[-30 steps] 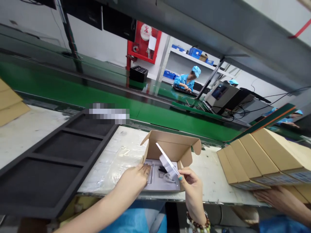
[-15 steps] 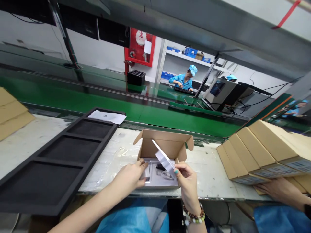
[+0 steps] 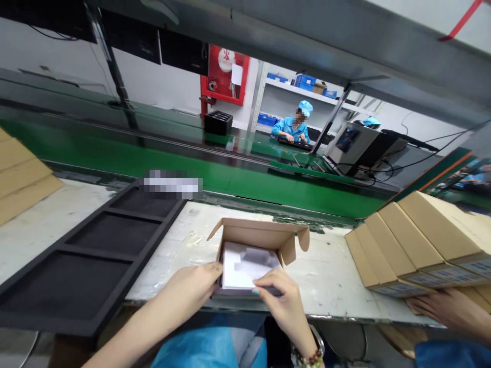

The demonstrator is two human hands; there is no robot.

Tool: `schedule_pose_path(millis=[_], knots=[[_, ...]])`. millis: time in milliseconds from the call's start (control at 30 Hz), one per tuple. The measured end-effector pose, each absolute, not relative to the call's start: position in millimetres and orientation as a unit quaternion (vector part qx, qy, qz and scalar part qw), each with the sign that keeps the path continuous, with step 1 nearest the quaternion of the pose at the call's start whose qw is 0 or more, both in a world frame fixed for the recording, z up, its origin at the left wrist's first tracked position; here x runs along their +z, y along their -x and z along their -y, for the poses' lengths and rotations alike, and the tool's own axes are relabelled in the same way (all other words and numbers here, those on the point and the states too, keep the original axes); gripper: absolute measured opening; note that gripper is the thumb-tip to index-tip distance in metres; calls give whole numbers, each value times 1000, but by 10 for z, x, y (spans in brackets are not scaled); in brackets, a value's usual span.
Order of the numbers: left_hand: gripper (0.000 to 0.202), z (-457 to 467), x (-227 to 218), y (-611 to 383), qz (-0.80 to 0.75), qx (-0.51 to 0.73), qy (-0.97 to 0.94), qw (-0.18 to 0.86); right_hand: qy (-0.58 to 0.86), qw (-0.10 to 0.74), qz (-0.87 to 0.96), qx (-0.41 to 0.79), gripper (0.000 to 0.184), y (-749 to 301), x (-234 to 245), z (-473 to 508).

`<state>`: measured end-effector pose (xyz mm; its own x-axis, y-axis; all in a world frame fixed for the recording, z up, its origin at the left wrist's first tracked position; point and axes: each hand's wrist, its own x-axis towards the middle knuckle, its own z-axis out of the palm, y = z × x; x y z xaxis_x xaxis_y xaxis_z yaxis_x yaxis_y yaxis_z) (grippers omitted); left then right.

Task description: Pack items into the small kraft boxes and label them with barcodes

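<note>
An open cardboard box (image 3: 253, 229) stands at the table's front edge, its flapped lid raised at the back. Inside lies a white insert (image 3: 237, 273) with a notched, shadowed recess; it covers what is beneath it. My right hand (image 3: 282, 294) pinches the insert's front edge between thumb and fingers, near the right corner. At the left wall of the box, my left hand (image 3: 199, 282) is closed, with its fingertips partly hidden by the cardboard.
A black compartmented tray (image 3: 132, 258) lies on the left, a blurred pale item at its far end. Closed cartons (image 3: 399, 245) stand in a row on the right, a co-worker's hand (image 3: 448, 309) beside them. Behind runs a green conveyor belt (image 3: 245, 191). Another person sits beyond it.
The white insert, tilted up in my right hand before, now lies flat in the box over the cable and other contents. My left hand has moved from inside the box to its left wall.
</note>
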<state>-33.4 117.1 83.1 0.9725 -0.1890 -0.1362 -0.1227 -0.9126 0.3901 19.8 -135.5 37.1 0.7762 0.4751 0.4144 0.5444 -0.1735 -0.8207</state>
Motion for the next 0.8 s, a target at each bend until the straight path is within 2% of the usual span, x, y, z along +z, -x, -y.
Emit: schedule_pose_path(millis=[67,133,267,533,633,700,800], knots=[[23,-1375,827,541,57,-60,-964,254,795,472,379,-46,7,-163,317,1300],[25,-1545,805,695,11,-22,-957,288,816,418,396,-51,8,-138,249,1246],[35,-1795,843,794,-30,45,-955,290,838,396,375,-30,9,-129,199,1200],[34,-2459,1056,389,-12,72,-984,164,829,376,414,14,25,-274,240,1221],[29,-2814,996,18,-41,74,-990,113,811,333,481,1,36,-365,169,1270],[26,-3078,953,-292,-64,82,-990,92,804,273,527,-30,39,-410,72,1294],[31,-3478,924,-785,-87,93,-990,62,801,210,540,-154,34,-419,-134,1250]])
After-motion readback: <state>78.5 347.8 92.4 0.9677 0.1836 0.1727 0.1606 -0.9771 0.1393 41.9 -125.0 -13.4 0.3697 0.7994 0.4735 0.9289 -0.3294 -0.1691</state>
